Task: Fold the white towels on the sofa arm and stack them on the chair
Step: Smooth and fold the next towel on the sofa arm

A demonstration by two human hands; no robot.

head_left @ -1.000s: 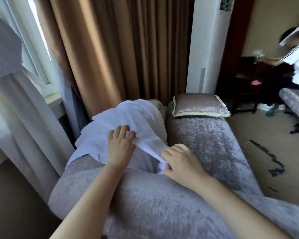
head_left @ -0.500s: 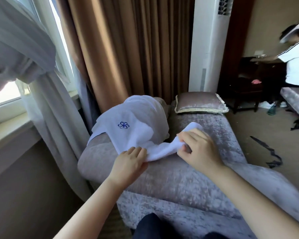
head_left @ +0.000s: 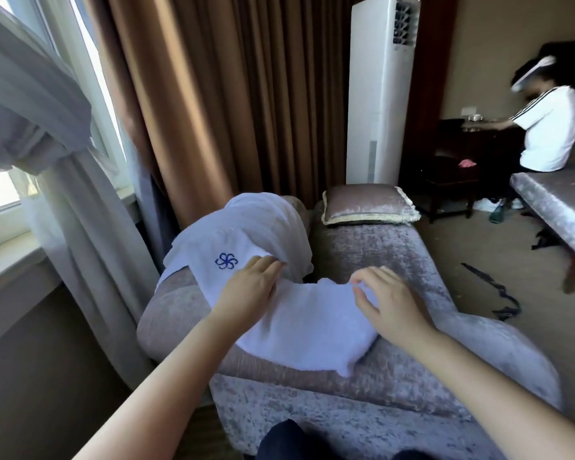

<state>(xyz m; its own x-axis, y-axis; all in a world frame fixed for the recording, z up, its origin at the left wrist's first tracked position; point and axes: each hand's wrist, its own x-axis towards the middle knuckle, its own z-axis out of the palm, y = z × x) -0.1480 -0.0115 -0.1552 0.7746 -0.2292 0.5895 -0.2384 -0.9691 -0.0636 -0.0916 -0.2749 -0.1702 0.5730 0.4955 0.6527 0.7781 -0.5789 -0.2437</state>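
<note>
The white terry towel (head_left: 299, 330) lies spread flat over the top of the rounded grey-mauve velvet sofa arm (head_left: 312, 380), with 1 corner hanging toward us. Its far end runs under the left hand (head_left: 249, 287) into a heaped white cloth with a blue flower mark (head_left: 246, 234), and we cannot tell if these are 1 towel or 2. The left hand rests palm down, its fingers nearly straight and close together, with the tips against the heap. The right hand (head_left: 389, 307) rests on the far right edge of the towel. Its fingers are arched and a little spread, and we see no cloth nipped between them. We judge the towel light, soft and limp, so it will sag and wrinkle. It is better to pinch 2 corners of 1 edge and carry them over to the opposite edge. Beyond are a velvet cushion with pale trim (head_left: 367, 204), brown curtains (head_left: 229, 94) and a white tower unit (head_left: 379, 94). We cannot pick out the chair.
</note>
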